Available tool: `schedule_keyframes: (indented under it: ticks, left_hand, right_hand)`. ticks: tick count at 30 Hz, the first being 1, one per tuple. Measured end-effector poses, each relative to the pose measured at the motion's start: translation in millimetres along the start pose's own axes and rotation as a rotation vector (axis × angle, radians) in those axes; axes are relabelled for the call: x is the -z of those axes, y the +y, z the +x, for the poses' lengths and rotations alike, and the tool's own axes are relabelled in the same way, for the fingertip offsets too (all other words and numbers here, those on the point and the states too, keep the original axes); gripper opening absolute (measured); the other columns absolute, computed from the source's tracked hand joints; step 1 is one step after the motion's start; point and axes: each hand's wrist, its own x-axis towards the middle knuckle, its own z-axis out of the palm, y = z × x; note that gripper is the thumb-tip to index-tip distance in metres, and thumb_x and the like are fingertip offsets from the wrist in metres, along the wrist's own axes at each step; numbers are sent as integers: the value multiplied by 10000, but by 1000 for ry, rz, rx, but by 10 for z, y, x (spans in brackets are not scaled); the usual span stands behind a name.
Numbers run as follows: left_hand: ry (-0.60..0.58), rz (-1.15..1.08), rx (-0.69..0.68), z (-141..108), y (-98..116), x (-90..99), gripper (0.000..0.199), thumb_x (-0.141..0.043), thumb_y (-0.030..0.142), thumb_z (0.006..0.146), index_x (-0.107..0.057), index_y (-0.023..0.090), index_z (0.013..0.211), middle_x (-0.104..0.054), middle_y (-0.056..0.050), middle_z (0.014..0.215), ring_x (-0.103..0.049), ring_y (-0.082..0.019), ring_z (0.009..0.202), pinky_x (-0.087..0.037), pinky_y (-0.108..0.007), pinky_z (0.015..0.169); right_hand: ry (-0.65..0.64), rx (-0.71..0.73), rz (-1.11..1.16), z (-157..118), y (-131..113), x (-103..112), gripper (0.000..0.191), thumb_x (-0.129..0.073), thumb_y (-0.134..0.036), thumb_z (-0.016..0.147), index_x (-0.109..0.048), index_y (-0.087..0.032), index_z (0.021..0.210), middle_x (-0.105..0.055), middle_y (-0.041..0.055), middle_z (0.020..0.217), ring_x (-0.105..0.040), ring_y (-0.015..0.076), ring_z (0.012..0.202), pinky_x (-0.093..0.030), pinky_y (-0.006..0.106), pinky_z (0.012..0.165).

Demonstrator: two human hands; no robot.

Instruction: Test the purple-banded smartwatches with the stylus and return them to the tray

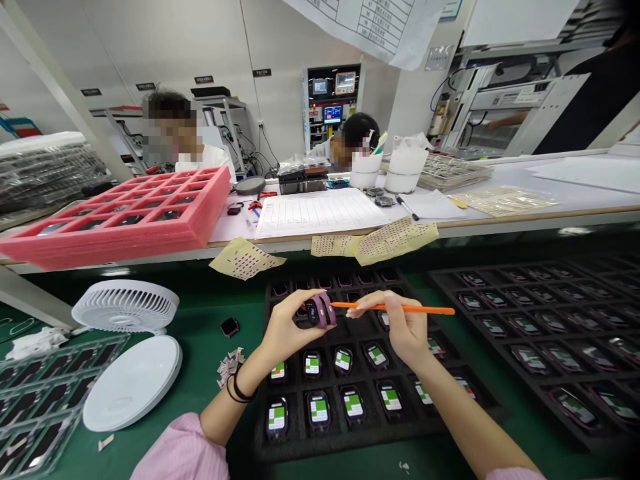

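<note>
Between the thumb and fingers of my left hand is a purple-framed smartwatch, held on edge; a second purple rim shows against it. My right hand grips a thin orange stick, whose pointed left end is at the watch's side; whether it touches, I cannot tell. Both hands are over a black foam tray, where several watches lie in pockets with green and white screens lit. A lone dark watch rests on the green mat, left of my left hand.
A white fan and a clear tray stand on the left, near small paper scraps. Another black tray of watches lies right. A shelf above carries a pink foam tray and papers. Two people sit beyond.
</note>
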Motion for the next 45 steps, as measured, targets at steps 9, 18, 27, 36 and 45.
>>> schedule_keyframes:
  ticks: [9, 18, 27, 36, 45]
  left_hand:
    - [17, 19, -23, -2, -16, -42, 442, -779, 247, 688, -628, 191, 1100, -704, -77, 1030, -659, -225, 917, -519, -355, 856]
    - [5, 17, -62, -10, 42, -50, 457, -768, 218, 691, -615, 183, 1120, -705, -62, 1011, -662, -202, 897, -526, -329, 850]
    - [29, 61, -78, -21, 14, -71, 441, -768, 203, 686, -625, 182, 1102, -713, -59, 1010, -668, -204, 895, -531, -332, 855]
    - [23, 148, -82, 6, 13, -27, 422, -770, 216, 688, -627, 203, 1085, -659, -79, 1064, -616, -234, 989, -506, -376, 882]
    - [-31, 66, -41, -42, -17, -82, 513, -754, 256, 730, -546, 251, 1199, -534, -61, 1060, -577, -190, 913, -545, -311, 721]
  right_hand:
    - [-39, 116, -121, -22, -12, -11, 408, -351, -314, 985, -731, -221, 870, -739, 62, 765, -704, 211, 725, -559, 344, 637]
    - [-86, 164, -55, -42, -38, -32, 379, -353, -260, 984, -719, -213, 897, -744, 51, 781, -712, 199, 752, -572, 318, 654]
    - [-82, 194, -177, -23, -98, -74, 414, -327, -266, 986, -709, -213, 834, -735, 49, 740, -711, 186, 715, -571, 302, 628]
    - [15, -45, -35, -19, 6, -56, 268, -437, -365, 952, -537, -221, 750, -745, 56, 867, -710, 208, 822, -562, 370, 768]
    - [-166, -478, 88, 43, 174, -290, 453, -729, -401, 711, -317, -225, 649, -383, -76, 601, -379, 82, 520, -401, 215, 493]
